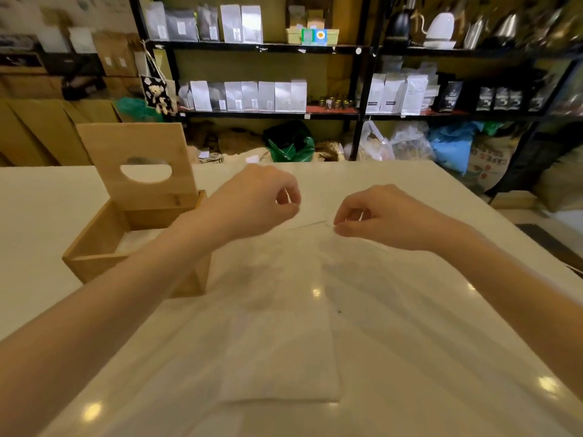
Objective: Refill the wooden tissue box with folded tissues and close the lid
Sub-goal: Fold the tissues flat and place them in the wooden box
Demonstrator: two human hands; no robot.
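Note:
A wooden tissue box (94, 247) stands on the white table at the left, its lid (138, 159) with an oval hole raised upright. White tissue shows inside the box. My left hand (255, 203) and my right hand (378, 216) each pinch a far corner of a thin white tissue (310, 216) held between them, just right of the box. The sheet blurs downward toward me. A flat stack of white tissues (280, 357) lies on the table near me.
The glossy white table (426, 342) ends on the right near a dark floor. Behind it stand black shelves (268, 115) with grey and white bags, kettles and jars. Cardboard boxes (47, 130) are at the back left, and sacks lie under the shelves.

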